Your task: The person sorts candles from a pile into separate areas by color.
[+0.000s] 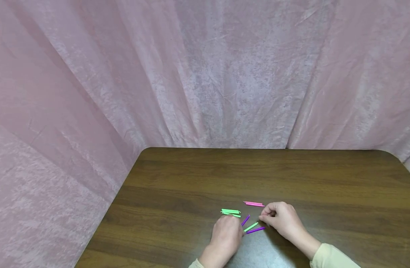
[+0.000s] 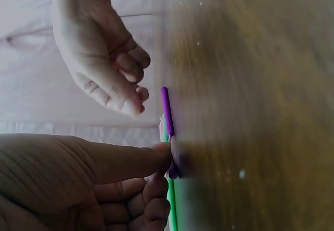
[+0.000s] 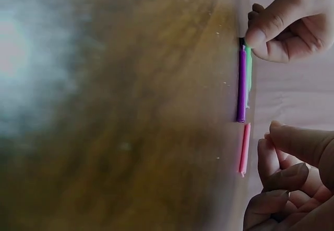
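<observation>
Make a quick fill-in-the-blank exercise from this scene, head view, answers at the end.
1. The sticks farthest across the table are ____.
2. The lone green stick lies between two ____ sticks.
3. The bunched green sticks lie just beyond the person's ____ hand.

Missing words: pink; purple; left.

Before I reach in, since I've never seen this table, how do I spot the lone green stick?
On the brown table, look between the left hand and the right hand. The green stick lies there, one end by the left hand. Unlike the green bunch beyond that hand, it lies between two purple sticks.
</observation>
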`<state>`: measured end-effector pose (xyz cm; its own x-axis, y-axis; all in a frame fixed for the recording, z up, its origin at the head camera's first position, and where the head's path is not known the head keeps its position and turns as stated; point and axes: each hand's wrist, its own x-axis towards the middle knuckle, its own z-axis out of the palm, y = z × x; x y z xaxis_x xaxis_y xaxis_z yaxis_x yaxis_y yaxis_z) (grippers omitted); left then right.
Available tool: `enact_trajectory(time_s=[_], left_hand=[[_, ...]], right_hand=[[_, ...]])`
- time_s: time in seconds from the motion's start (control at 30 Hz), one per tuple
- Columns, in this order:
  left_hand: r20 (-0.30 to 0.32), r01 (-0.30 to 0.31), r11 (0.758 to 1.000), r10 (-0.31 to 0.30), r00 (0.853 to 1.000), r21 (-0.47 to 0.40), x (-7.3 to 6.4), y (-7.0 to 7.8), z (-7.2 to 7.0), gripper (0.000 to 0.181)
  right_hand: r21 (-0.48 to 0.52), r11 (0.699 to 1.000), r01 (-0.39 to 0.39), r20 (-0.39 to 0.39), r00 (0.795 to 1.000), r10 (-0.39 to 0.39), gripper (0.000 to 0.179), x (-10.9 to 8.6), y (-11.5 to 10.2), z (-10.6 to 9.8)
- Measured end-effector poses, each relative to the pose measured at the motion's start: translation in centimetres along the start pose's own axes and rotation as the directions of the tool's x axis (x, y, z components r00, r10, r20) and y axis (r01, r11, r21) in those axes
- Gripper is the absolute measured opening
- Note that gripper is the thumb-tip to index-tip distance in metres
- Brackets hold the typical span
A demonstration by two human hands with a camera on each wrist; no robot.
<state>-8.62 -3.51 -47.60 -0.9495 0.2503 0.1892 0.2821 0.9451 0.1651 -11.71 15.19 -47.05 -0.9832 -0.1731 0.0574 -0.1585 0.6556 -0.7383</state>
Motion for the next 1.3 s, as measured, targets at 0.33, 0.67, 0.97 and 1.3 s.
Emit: enact_trajectory(time_s=[0.33,0.67,0.97,1.3], left_hand=[[-0.027,-0.056,0.998,0.055,0.998,-0.040,0.0,-0.8,0.0,0.021],[-0.055,-0.095,0.994,0.092,0.994,-0.054,0.3,-1.5,-0.4,0.016],[-0.044,-0.101,0.992,0.098,0.994,-0.069,0.5,-2.3,-0.6,0.016],[-0.022,-0.100,0.988,0.098,0.995,-0.117,0.8,-3.7,-0.9,0.015]], right_hand=[[0.007,1.000,0.016,0.020,1.000,-0.016,0.018,-0.7,0.3,0.1],[-0.005,0.998,0.066,0.037,0.997,-0.066,0.017,-1.2,0.7,-0.1],[-0.013,0.997,0.081,0.064,0.995,-0.081,0.015,-1.4,0.8,-0.3],[-0.006,0.996,0.089,0.103,0.991,-0.088,0.012,-1.5,1.0,-0.3]])
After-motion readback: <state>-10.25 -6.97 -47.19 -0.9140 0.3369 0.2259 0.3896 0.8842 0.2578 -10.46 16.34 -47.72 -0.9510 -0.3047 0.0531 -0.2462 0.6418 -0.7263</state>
